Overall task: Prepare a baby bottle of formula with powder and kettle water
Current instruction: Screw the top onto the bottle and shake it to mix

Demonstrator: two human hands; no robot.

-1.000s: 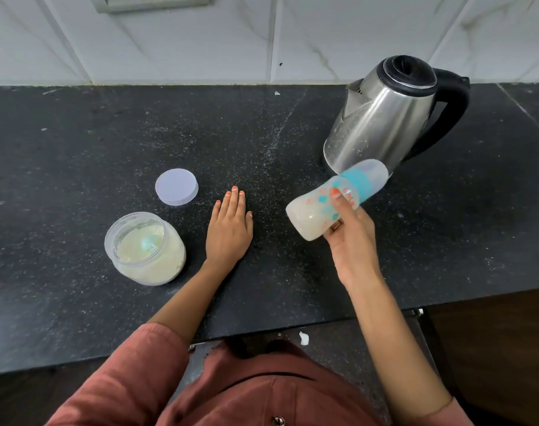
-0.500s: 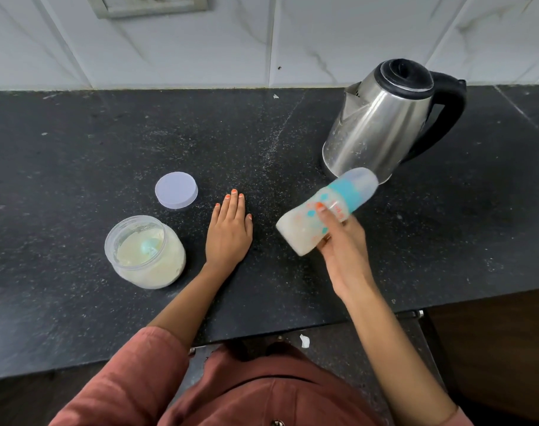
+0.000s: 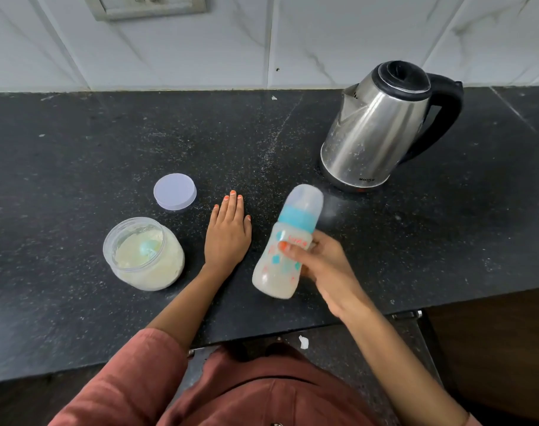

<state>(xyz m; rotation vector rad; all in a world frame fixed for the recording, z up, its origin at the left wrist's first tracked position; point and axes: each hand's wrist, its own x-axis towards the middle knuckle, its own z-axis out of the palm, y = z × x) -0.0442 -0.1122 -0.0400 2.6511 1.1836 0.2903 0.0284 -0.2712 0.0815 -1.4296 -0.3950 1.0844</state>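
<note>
My right hand (image 3: 322, 265) grips a capped baby bottle (image 3: 288, 241) with a teal collar and clear cap, milky liquid inside, held nearly upright above the black counter (image 3: 77, 149). Flat on the counter, palm down with fingers together, rests my left hand (image 3: 228, 233), just left of the bottle. An open clear jar of pale formula powder (image 3: 145, 253) with a teal scoop inside stands to the left. Its round lavender lid (image 3: 175, 191) lies behind it. The steel kettle (image 3: 378, 127) with black lid and handle stands at the back right.
A tiled wall with a socket plate (image 3: 148, 6) rises behind the counter. The counter's front edge runs just below my hands, with a drawer front and floor beneath. Wood cabinet shows at lower right.
My right hand has swung the bottle from steeply tilted toward the kettle to nearly upright and brought it down and nearer me. My left hand stayed flat.
</note>
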